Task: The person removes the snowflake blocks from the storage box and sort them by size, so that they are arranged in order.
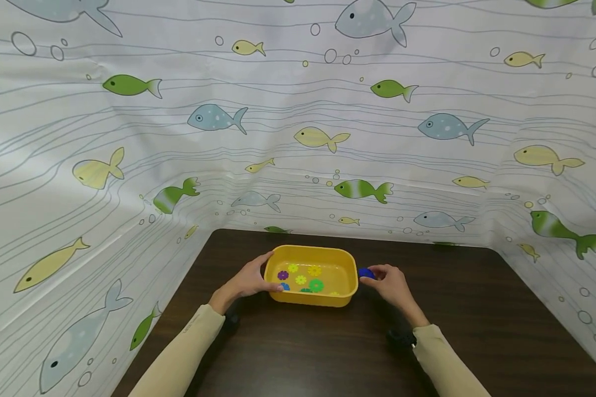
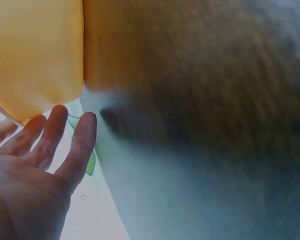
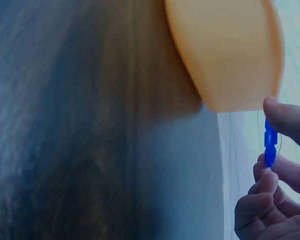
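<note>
A yellow plastic tub [image 1: 310, 299] stands on the dark table, with several small flower-shaped discs in purple, yellow, green and blue on its floor. My left hand [image 1: 250, 278] holds its left end, the thumb lying along the front rim and the fingers toward the back corner. In the left wrist view the fingertips [image 2: 85, 122] are against the tub wall [image 2: 37, 50]. Just outside the right end, my right hand [image 1: 391, 284] pinches a blue disc [image 1: 365, 273] between thumb and fingers. The right wrist view shows this disc [image 3: 270, 142] edge-on, notched along its side.
Brown wood-grain table [image 1: 298, 353] surrounds the tub. A white fish-print sheet [image 1: 288, 160] rises behind the table and along both sides. Dark wrist straps [image 1: 402, 336] show at the sleeve ends.
</note>
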A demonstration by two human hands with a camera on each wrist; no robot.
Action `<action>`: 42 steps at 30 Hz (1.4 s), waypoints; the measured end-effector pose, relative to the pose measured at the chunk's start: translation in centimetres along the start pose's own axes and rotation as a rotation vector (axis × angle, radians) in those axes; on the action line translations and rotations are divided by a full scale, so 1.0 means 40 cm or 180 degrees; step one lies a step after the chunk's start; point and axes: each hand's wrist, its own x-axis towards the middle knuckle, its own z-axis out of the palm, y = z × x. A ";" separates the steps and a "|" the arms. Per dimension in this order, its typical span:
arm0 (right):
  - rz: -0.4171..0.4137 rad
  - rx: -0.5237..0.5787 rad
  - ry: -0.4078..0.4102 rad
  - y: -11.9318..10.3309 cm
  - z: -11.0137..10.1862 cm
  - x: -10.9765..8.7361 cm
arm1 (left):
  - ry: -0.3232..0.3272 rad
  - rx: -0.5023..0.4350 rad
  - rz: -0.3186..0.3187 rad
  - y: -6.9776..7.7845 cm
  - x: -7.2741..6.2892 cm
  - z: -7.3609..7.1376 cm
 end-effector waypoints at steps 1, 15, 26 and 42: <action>0.0017 -0.0033 -0.0022 0.002 0.001 0.001 | -0.0006 -0.0002 0.0004 -0.002 0.001 0.000; 0.0227 -0.0279 -0.0442 0.017 0.030 0.012 | -0.0101 -0.0163 0.0139 -0.026 0.005 0.002; 0.0262 -0.0276 -0.0494 0.018 0.040 0.019 | -0.0084 -0.0187 0.0063 -0.017 0.001 0.001; 0.0158 -0.0307 -0.0430 0.021 0.034 0.019 | -0.0066 -0.0244 0.0053 -0.015 0.005 -0.005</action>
